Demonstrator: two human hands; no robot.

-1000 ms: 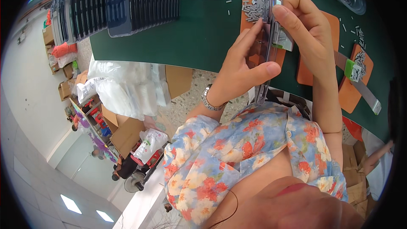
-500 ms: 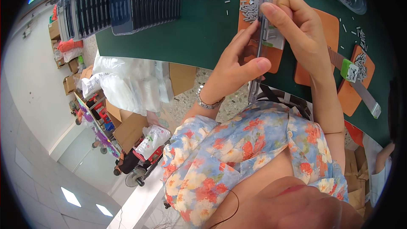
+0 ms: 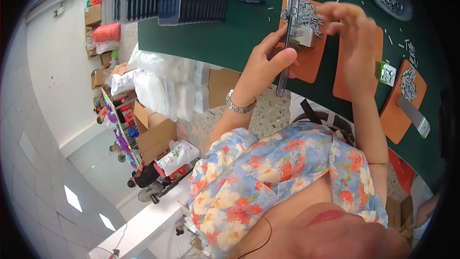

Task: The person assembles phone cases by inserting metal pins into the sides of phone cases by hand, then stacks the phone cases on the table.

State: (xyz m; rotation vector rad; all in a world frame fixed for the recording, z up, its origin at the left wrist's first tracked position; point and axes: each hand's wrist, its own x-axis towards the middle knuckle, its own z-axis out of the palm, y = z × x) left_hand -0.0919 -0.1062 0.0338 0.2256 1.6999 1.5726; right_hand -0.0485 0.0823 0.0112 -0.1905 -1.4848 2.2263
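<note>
Green table [image 3: 206,41] with a row of clear-and-dark cases [image 3: 203,0] crowding its left edge. Left hand [image 3: 265,64] has a slim glossy case [image 3: 291,24] pinched thumb-to-fingers, edge-on, jutting over the table's front edge and blocking bits of an orange board [image 3: 311,69] piled with silver pieces [image 3: 310,21]. Right hand [image 3: 357,36] is blurry, fingers loosely spread, covering part of a second orange board [image 3: 341,79]. Clear parts tub [image 3: 406,13] sits further right.

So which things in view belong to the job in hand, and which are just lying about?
Seemingly part of the job:
flat case, edge-on in the left grip
small metal pieces on an orange pad, near the open right grip
row of dark cases, probably

Apparently just lying about:
white plastic bags
cardboard box
red bundle
</note>
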